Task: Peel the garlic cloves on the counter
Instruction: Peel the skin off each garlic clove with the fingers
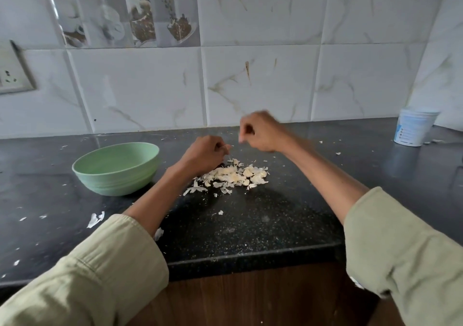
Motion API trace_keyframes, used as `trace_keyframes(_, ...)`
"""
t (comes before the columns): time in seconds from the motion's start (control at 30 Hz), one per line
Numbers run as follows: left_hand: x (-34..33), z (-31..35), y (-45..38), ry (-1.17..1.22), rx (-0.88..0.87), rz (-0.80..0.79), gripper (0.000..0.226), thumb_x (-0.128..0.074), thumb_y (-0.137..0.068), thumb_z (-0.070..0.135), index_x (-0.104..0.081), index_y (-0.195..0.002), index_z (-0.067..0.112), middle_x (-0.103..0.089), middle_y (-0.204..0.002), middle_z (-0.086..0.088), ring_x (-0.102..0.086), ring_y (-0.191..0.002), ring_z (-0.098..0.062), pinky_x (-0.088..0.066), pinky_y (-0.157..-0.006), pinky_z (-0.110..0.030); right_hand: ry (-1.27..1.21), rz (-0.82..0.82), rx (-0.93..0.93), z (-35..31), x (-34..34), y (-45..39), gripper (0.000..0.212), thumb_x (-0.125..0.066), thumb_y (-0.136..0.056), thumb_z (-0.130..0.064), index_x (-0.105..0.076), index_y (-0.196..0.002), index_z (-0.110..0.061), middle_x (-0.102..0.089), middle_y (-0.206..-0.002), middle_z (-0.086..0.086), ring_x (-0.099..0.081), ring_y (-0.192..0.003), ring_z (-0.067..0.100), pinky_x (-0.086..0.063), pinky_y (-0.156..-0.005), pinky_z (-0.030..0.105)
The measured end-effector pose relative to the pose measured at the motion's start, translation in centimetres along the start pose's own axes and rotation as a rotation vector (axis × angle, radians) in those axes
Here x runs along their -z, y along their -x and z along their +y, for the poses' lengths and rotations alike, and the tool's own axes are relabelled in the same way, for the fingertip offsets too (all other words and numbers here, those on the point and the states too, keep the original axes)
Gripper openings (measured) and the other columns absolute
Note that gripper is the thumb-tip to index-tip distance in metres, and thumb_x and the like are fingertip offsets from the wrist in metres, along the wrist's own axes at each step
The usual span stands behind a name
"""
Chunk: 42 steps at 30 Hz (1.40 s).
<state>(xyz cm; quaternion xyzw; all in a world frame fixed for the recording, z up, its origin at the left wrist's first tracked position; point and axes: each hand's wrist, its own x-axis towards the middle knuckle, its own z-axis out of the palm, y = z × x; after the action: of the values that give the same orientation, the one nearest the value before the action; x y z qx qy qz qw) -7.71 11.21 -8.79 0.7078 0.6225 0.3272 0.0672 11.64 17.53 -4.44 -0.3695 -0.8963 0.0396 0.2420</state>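
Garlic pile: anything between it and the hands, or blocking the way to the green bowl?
Nothing visible. Both the left hand and right hand hover just above the garlic pile; bare counter separates it from the green bowl.

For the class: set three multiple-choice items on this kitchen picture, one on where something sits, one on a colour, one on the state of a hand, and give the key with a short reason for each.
1. Where does the bowl stand relative to the garlic pile?
A. To its left on the counter
B. To its right on the counter
C. On top of it

2. What colour is the bowl?
A. Red
B. Pale green
C. Black

3. What is the left hand doing?
A. Lying flat and open on the counter
B. Gripping the bowl's rim
C. Pinching a small piece, fingers curled

Key: 1 A, the bowl sits left of the pile on the dark counter. 2 B, its wall and inside are pale green. 3 C, the fingers curl round a small piece just above the pile.
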Motion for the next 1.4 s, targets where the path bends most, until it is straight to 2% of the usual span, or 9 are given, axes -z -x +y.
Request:
trace_keyframes(0.07, 0.0, 0.1, 0.0, -0.007, -0.006, 0.002, 0.022, -0.058, -0.108, 0.031, -0.073, -0.1, 0.017, -0.075, -0.092, 0.001, -0.068, -0.07, -0.013, -0.051, -0.061, -0.029, 0.034, -0.292, -0.075, 0.6, -1.1, 0.3, 0.028, -0.068, -0.091, 0.009, -0.064, -0.079, -0.015, -0.069, -0.082, -0.008, -0.067, -0.078, 0.004, -0.049, -0.063, 0.021)
trace_keyframes(0.17, 0.0, 0.1, 0.0, -0.013, -0.013, 0.011, 0.02, -0.061, -0.106, 0.03, -0.073, -0.099, 0.015, -0.075, -0.09, 0.001, -0.064, -0.068, -0.01, -0.046, -0.06, -0.026, 0.01, -0.3, -0.079, 0.9, -1.0, 0.5, 0.022, -0.072, -0.09, 0.006, -0.069, -0.084, -0.015, -0.069, -0.079, -0.011, -0.068, -0.075, 0.004, -0.05, -0.064, 0.019)
trace_keyframes(0.23, 0.1, 0.3, 0.1, -0.025, -0.02, 0.022, 0.016, -0.064, -0.104, 0.028, -0.073, -0.098, 0.016, -0.073, -0.088, 0.004, -0.063, -0.071, -0.009, -0.045, -0.061, -0.026, 0.017, -0.212, -0.051, 0.5, -0.6, 0.6, 0.011, -0.076, -0.09, -0.003, -0.072, -0.09, -0.013, -0.067, -0.082, -0.012, -0.066, -0.077, 0.006, -0.05, -0.067, 0.017)
trace_keyframes(0.37, 0.2, 0.4, -0.1, -0.019, -0.025, 0.049, 0.009, -0.066, -0.102, 0.023, -0.074, -0.098, 0.019, -0.072, -0.086, 0.008, -0.067, -0.079, -0.011, -0.047, -0.063, -0.025, 0.044, 0.188, 0.051, -0.1, -0.1, 0.4, 0.015, -0.076, -0.089, -0.009, -0.068, -0.081, -0.017, -0.07, -0.085, -0.007, -0.063, -0.086, 0.014, -0.057, -0.084, 0.039)
trace_keyframes(0.53, 0.1, 0.6, 0.0, -0.015, -0.035, 0.048, 0.009, -0.067, -0.102, 0.021, -0.075, -0.099, 0.018, -0.073, -0.087, 0.006, -0.065, -0.074, -0.008, -0.046, -0.062, -0.023, 0.05, -0.341, -0.072, 0.3, -0.4, 0.7, 0.023, -0.068, -0.09, 0.009, -0.068, -0.083, -0.012, -0.074, -0.086, -0.004, -0.073, -0.084, 0.007, -0.057, -0.068, 0.021)
trace_keyframes(0.7, 0.2, 0.9, 0.1, 0.043, -0.036, 0.045, 0.009, -0.07, -0.101, 0.024, -0.075, -0.099, 0.016, -0.076, -0.086, 0.003, -0.071, -0.08, -0.014, -0.05, -0.064, -0.022, -0.171, -0.188, -0.093, 1.2, -0.7, 0.6, 0.018, -0.078, -0.089, 0.002, -0.069, -0.082, -0.013, -0.072, -0.077, -0.007, -0.067, -0.059, -0.007, -0.052, -0.061, 0.018)
trace_keyframes(0.83, 0.6, 1.4, 0.2, 0.235, -0.038, 0.09, 0.014, -0.072, -0.099, 0.027, -0.075, -0.099, 0.013, -0.078, -0.084, 0.002, -0.073, -0.075, -0.011, -0.057, -0.072, -0.024, -0.561, 0.042, -0.078, 0.1, -0.5, 0.4, 0.024, -0.084, -0.085, -0.011, -0.072, -0.101, 0.003, -0.078, -0.086, 0.012, -0.076, -0.073, 0.014, -0.062, -0.07, 0.026)
trace_keyframes(0.97, 1.4, 1.4, 0.1, 0.46, -0.016, 0.215, 0.011, -0.075, -0.098, 0.016, -0.075, -0.097, 0.004, -0.078, -0.084, -0.008, -0.07, -0.07, -0.008, -0.056, -0.065, -0.018, -0.833, 0.039, -0.069, -0.2, -0.4, 0.3, 0.025, -0.077, -0.093, -0.007, -0.07, -0.113, 0.008, -0.079, -0.096, 0.02, -0.077, -0.086, 0.027, -0.064, -0.077, 0.03)
trace_keyframes(1.4, 1.5, 1.5, -0.1, 0.62, 0.017, 0.22, 0.017, -0.073, -0.099, 0.022, -0.074, -0.098, 0.005, -0.073, -0.076, -0.002, -0.064, -0.065, -0.002, -0.048, -0.06, -0.012, -0.93, 0.035, -0.08, -0.8, -0.1, 0.6, 0.031, -0.074, -0.096, -0.007, -0.061, -0.119, 0.009, -0.077, -0.099, 0.023, -0.075, -0.082, 0.021, -0.061, -0.074, 0.029)
